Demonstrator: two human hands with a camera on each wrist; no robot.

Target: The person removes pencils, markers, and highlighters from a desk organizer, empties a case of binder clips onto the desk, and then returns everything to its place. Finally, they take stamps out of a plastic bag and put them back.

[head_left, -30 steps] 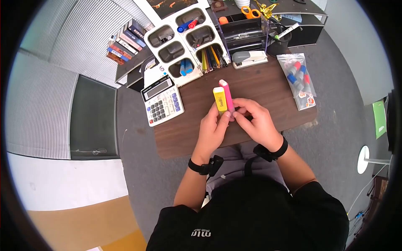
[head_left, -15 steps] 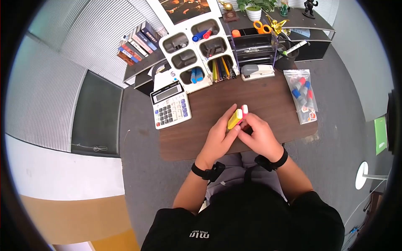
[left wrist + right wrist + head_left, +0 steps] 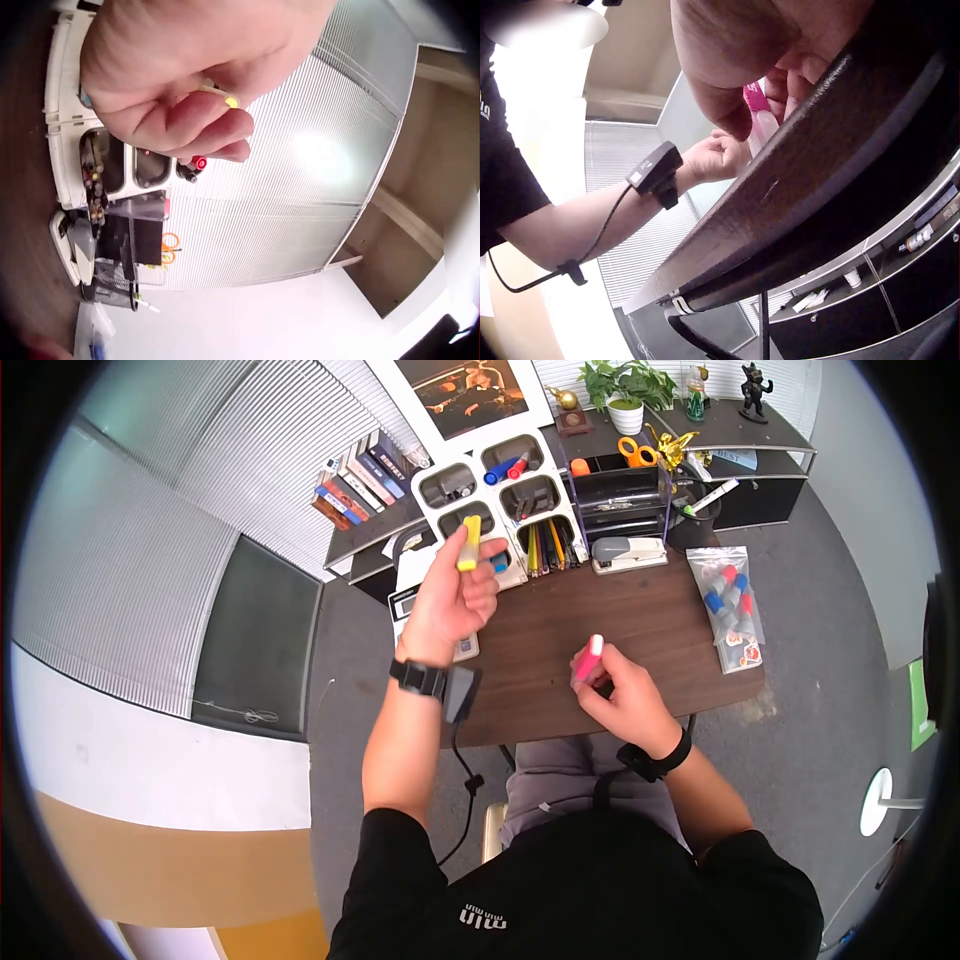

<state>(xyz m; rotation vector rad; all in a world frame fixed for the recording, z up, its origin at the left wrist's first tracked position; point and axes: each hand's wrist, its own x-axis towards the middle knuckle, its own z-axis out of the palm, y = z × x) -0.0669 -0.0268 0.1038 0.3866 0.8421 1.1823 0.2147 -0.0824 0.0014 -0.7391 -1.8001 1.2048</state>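
Note:
My left hand (image 3: 447, 600) is raised near the lower left part of the white desk organizer (image 3: 490, 498), pinching a yellow highlighter (image 3: 469, 544) between thumb and fingers. In the left wrist view, only a yellow end of that highlighter (image 3: 232, 102) shows past the curled fingers. Over the front of the table, my right hand (image 3: 634, 702) holds a pink highlighter (image 3: 588, 662), its white end pointing up and away. The right wrist view shows the pink highlighter (image 3: 756, 99) between thumb and fingers. Blue pens (image 3: 500, 563) in one compartment are partly hidden behind the left hand.
A calculator (image 3: 467, 648) lies partly under the left forearm's outline. Behind the brown table (image 3: 540, 620) stand a stapler (image 3: 628, 552), black trays (image 3: 620, 488) and a pen cup (image 3: 705, 508). A zip bag of markers (image 3: 735, 595) lies at the right.
Both highlighters were held together between the two hands. The left hand has moved away up and left with the yellow one; the right hand keeps the pink one. The head view has tilted upward.

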